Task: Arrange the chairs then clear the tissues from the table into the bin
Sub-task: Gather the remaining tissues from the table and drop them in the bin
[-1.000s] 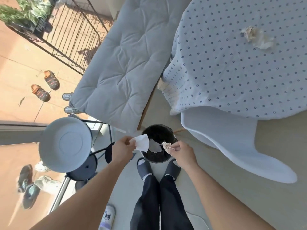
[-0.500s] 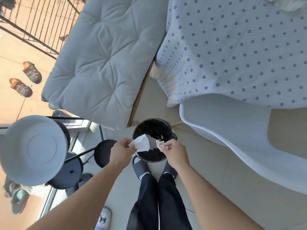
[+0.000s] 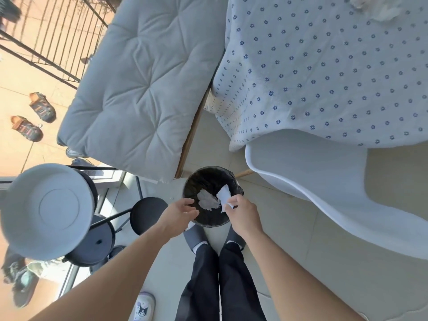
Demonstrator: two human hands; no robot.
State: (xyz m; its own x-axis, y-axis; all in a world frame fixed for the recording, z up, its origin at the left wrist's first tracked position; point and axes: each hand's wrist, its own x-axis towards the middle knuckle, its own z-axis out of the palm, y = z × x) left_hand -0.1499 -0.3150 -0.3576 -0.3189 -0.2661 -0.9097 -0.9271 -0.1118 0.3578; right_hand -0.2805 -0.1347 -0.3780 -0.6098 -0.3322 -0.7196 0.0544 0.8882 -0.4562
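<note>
Standing over the bin (image 3: 212, 179), the person has just let go with the left hand (image 3: 179, 210), now open and empty at its 8 o'clock rim, its tissue (image 3: 207, 201) lying inside. The right hand (image 3: 240, 210) at 4 o'clock still pinches a white tissue (image 3: 224, 195) over the opening. Far off at 1 o'clock, one crumpled tissue (image 3: 379, 8) waits on the table (image 3: 324, 72), so another trip looks needed.

Both forearms are bare, with no sleeves, watch or rings showing on the left hand (image 3: 179, 210) or right hand (image 3: 240, 213). Dark navy trousers (image 3: 220, 281) fall straight onto grey slippers (image 3: 195, 235) over white socks (image 3: 199, 246).
</note>
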